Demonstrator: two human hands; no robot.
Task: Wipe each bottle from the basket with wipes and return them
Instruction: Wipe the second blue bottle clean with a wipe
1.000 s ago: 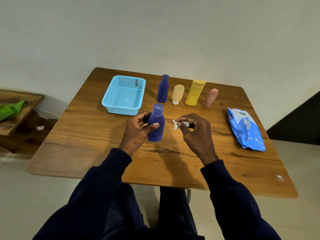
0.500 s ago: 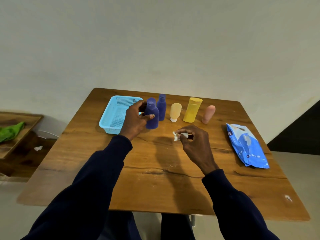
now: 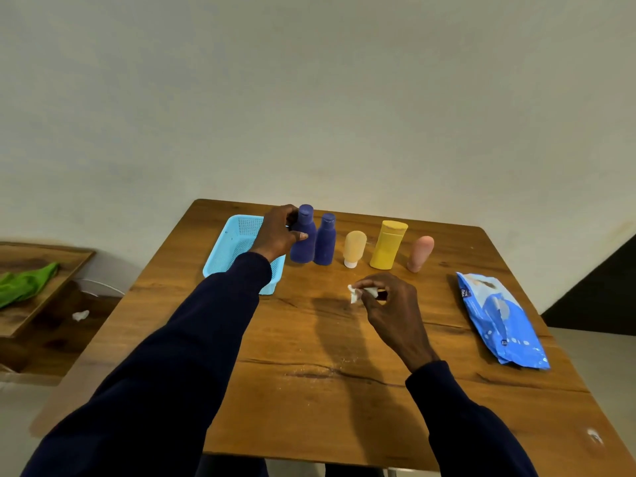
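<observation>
My left hand [image 3: 278,235] grips a dark blue bottle [image 3: 304,242] that stands on the table right of the light blue basket [image 3: 230,249], touching a second dark blue bottle [image 3: 325,241]. Further right in the same row stand a cream bottle [image 3: 354,247] on its cap, a yellow bottle [image 3: 389,244] and a pink bottle [image 3: 420,253]. My right hand [image 3: 389,306] hovers over the middle of the table and pinches a small crumpled white wipe [image 3: 355,293]. I see nothing inside the basket.
A blue pack of wipes [image 3: 499,318] lies at the table's right edge. The wooden table [image 3: 344,390] ends close to my body. Left of it stands a lower wooden shelf with a green cloth [image 3: 24,284] and a white scrap [image 3: 81,315].
My left hand has carried the blue bottle from the table's middle back to the row, beside the other blue bottle. My right hand has kept the wipe and stayed near the middle.
</observation>
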